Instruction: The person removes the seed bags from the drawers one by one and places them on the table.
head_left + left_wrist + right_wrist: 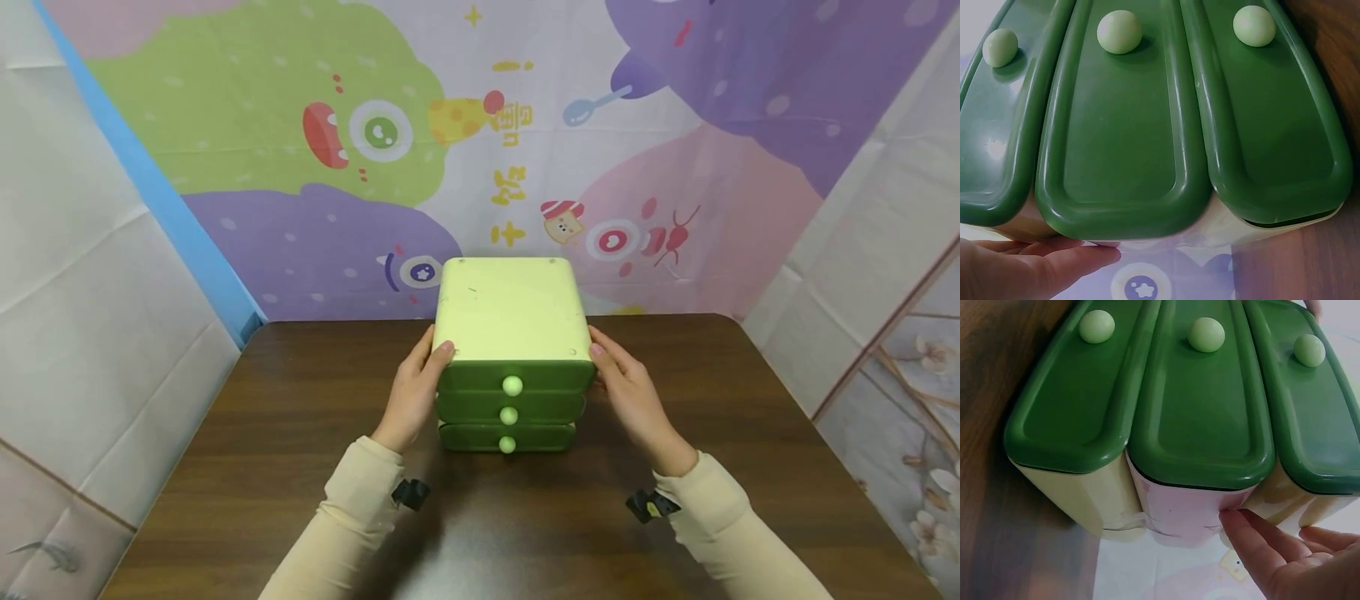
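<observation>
Sleeves first, lower part of the head view: two cream sleeves (352, 508) run up from the bottom edge, each with a small black strap clip at the wrist. Left hand (411, 396) lies flat on the left flank of the drawer unit (510, 333), fingers straight, thumb tip up on the top edge. Right hand (633, 398) mirrors it on the right flank, fingers extended; neither curls round anything. Both press inward, equally near, so the unit sits squarely between the palms. It stands at frame centre on the dark wooden table (300, 433), toward the far edge, near the cartoon backdrop (300, 150). Its depth runs away from the person, drawer fronts facing the camera. Pale yellow-green shell, three dark green drawers stacked, each with a pale round knob (512, 385).

Left wrist view: fingers (1054, 265) at bottom left, straight, touching the pale side just below the drawer fronts. All three green fronts (1122, 131) fill the frame, all seated flush; a thin dark gap shows under the rightmost front.

Right wrist view: fingers (1266, 550) at bottom right, straight, one fingertip touching the pale side wall under the middle front. Three glossy green fronts (1204, 419) with rounded corners span the frame, table wood at the left edge. How firmly either hand presses, I cannot tell.
</observation>
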Action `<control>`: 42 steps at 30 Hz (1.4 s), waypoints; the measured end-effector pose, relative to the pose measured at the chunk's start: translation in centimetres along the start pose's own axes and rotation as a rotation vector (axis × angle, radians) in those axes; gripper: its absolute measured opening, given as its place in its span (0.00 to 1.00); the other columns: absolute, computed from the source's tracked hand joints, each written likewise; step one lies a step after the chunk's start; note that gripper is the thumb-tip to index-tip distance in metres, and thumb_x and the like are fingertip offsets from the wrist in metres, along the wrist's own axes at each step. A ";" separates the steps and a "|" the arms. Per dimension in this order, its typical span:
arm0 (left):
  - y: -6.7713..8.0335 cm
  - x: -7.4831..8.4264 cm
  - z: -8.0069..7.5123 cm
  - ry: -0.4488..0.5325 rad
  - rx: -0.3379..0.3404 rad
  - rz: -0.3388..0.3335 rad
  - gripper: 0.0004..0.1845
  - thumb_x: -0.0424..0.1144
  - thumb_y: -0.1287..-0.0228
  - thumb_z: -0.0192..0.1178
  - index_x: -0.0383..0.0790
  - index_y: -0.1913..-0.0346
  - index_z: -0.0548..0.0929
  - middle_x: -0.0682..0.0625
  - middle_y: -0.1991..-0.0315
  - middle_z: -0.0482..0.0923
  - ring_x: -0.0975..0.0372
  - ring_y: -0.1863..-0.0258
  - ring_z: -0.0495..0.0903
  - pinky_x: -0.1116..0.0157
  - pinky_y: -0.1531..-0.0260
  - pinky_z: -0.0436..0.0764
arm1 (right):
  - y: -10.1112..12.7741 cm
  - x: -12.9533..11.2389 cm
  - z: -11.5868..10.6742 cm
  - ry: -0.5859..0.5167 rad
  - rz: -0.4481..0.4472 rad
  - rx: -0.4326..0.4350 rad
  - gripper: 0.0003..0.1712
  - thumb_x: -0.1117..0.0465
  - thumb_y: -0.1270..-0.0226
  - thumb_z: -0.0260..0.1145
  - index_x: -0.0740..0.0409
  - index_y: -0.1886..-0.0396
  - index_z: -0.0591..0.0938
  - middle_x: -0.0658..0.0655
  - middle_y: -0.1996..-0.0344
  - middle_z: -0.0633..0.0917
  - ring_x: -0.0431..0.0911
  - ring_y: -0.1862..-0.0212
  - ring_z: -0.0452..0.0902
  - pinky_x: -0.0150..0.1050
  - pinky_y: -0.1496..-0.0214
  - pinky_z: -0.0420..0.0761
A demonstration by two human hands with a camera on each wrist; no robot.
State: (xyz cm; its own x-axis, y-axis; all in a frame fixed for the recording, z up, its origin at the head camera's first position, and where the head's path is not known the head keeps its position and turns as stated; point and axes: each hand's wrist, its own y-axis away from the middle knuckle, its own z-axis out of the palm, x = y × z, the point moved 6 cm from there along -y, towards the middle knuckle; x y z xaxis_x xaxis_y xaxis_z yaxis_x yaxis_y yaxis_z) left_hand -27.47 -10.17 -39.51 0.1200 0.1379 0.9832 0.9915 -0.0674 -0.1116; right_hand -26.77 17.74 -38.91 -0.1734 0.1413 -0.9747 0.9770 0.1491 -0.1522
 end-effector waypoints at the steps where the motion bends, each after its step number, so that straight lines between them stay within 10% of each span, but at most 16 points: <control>1: 0.0 0.0 0.0 0.003 0.000 0.000 0.38 0.58 0.26 0.49 0.45 0.22 0.51 0.50 0.22 0.52 0.57 0.23 0.51 0.53 0.25 0.57 | 0.0 0.0 -0.1 0.009 0.002 0.007 0.32 0.45 0.21 0.48 0.53 0.24 0.62 0.64 0.32 0.71 0.32 0.51 0.81 0.31 0.53 0.84; 16: -0.1 -0.3 0.2 0.054 -0.007 -0.008 0.39 0.59 0.27 0.48 0.45 0.22 0.50 0.49 0.22 0.51 0.56 0.24 0.54 0.50 0.28 0.63 | 0.7 -3.4 -1.5 0.200 -0.175 0.150 0.22 0.57 0.24 0.57 0.62 0.36 0.75 0.62 0.41 0.79 0.44 0.42 0.75 0.20 0.44 0.74; 23: 0.0 -0.3 0.2 0.059 -0.003 -0.015 0.39 0.58 0.26 0.49 0.45 0.22 0.51 0.49 0.22 0.51 0.55 0.24 0.55 0.49 0.29 0.64 | 2.0 -5.3 -0.8 0.223 -0.271 0.179 0.19 0.60 0.26 0.59 0.62 0.39 0.78 0.63 0.46 0.81 0.34 0.52 0.76 0.21 0.51 0.76; 42: -0.3 0.1 0.5 0.156 0.022 -0.040 0.35 0.53 0.27 0.51 0.44 0.23 0.56 0.47 0.26 0.60 0.54 0.32 0.67 0.52 0.35 0.71 | 3.3 -3.1 5.3 0.153 -0.104 -0.132 0.15 0.58 0.26 0.59 0.67 0.52 0.82 0.65 0.62 0.86 0.49 0.64 0.84 0.39 0.64 0.86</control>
State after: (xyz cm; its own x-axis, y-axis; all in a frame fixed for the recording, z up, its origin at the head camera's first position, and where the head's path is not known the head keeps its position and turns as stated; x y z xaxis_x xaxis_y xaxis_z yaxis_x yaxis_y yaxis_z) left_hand -27.73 -9.67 -39.43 0.0727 -0.0150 0.9972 0.9964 -0.0427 -0.0733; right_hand -22.33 12.56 -37.24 -0.2994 0.2636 -0.9170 0.9298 0.2962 -0.2184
